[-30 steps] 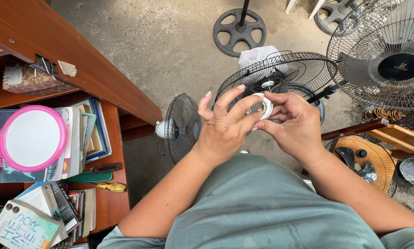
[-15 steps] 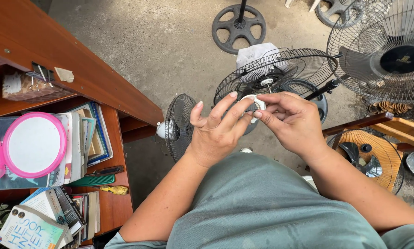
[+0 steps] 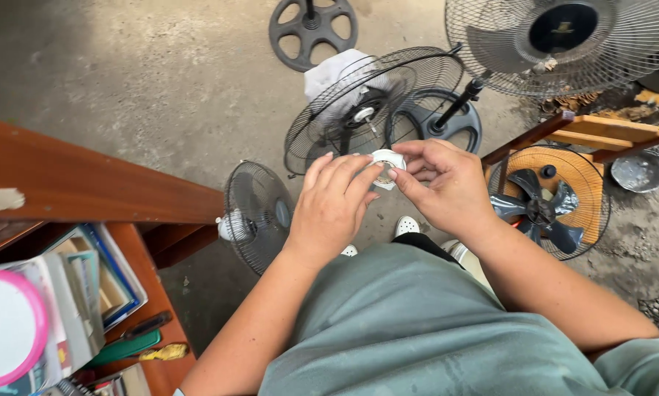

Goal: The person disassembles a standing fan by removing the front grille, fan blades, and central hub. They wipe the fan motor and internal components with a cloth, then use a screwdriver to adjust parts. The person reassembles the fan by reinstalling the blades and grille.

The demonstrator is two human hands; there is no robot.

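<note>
A small round white plastic part with a dark metal centre sits between both hands, held up in front of my chest. My left hand grips it from the left, fingertips on its rim. My right hand pinches it from the right with thumb and forefinger. Most of the part is hidden by my fingers. Below the hands is my grey-green shirt.
Several fans stand on the concrete floor: a black cage fan, a small fan, a large one at top right, an orange-grilled one. A wooden desk with books and a pink round mirror is at left.
The view has shifted slightly, so the desk and mirror slid toward the lower left. Both hands stay on the white part, and the fingers have shifted a little around it.
</note>
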